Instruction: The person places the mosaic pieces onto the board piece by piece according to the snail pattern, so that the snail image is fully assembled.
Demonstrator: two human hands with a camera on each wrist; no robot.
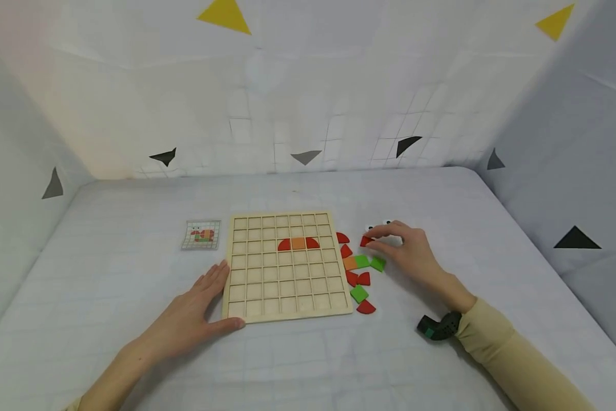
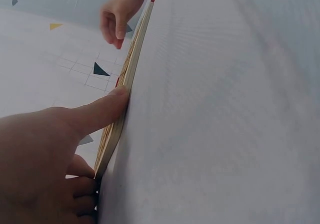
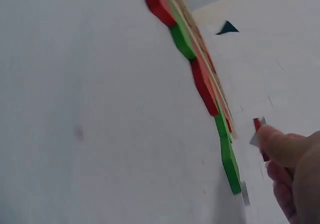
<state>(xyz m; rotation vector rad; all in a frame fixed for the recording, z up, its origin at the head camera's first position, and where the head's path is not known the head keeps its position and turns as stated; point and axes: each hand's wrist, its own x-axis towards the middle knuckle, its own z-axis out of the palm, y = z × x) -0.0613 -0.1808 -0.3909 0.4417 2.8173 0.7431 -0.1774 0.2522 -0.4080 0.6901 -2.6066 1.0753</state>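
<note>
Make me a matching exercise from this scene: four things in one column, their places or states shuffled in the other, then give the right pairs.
Things
1. Picture card
2. Orange square tile on the wooden grid board
3. Left grip
4. Right grip

Places and states
A. Pinches a red tile off to the right of the board
B. Sits between two red quarter-circle tiles
C. Lies flat to the left of the board, apart from it
D. Touches the edge of the board

Right pairs
1-C, 2-B, 3-D, 4-A
</note>
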